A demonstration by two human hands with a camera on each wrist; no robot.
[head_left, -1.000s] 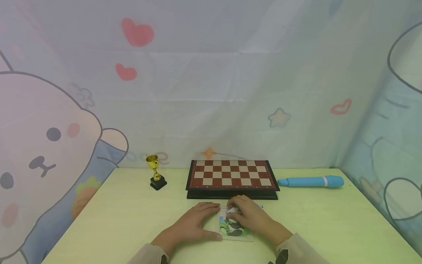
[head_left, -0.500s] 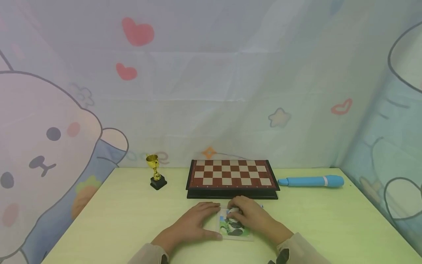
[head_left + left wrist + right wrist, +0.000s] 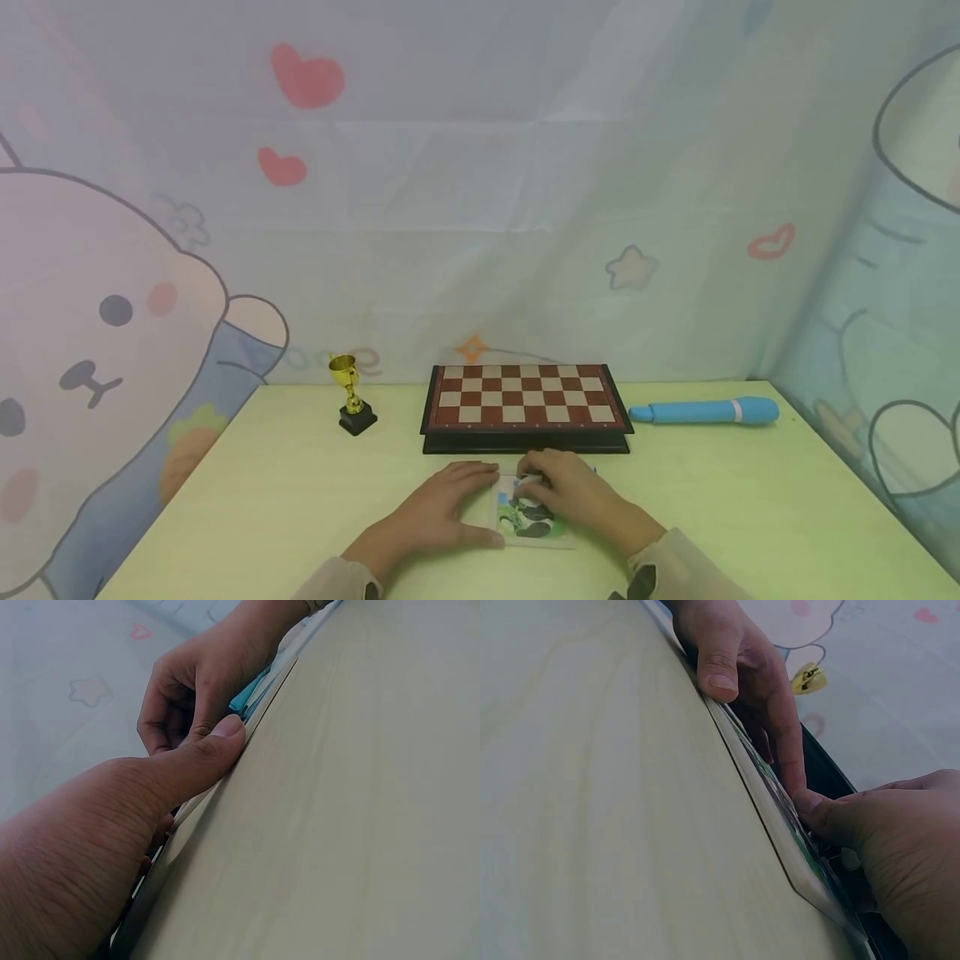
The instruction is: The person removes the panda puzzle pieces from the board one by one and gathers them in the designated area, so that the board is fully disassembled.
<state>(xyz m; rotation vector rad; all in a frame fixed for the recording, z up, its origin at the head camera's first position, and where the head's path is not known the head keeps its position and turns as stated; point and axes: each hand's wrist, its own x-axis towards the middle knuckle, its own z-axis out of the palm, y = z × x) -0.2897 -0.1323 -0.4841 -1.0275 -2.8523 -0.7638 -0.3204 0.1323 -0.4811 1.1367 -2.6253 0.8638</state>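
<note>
A cartoon-printed curtain with a bunny and hearts hung behind the pale green table [image 3: 262, 500], and across the last second almost nothing on it shifted; only your head camera drifted a touch, so the work stayed where it was. Your left hand [image 3: 442, 510] lay flat at the left side of the picture puzzle tray [image 3: 558, 540], near you and just in front of the chessboard [image 3: 525, 398], with the fingers straight and the thumb pressed against the tray's near edge, as the left wrist view showed [image 3: 225, 739]. Your right hand [image 3: 573, 492] kept its place over the far right part of the tray, fingers curled down onto a small piece [image 3: 530, 481] near the top of the picture; whether the piece was truly pinched or only pushed I could not tell. The steadiness suggests, as a judgement, that you were seating that piece rather than moving on. The little gold trophy [image 3: 348, 404] stood to the far left of the board and the blue wand [image 3: 705, 411] lay to its right, both well apart from your hands.
</note>
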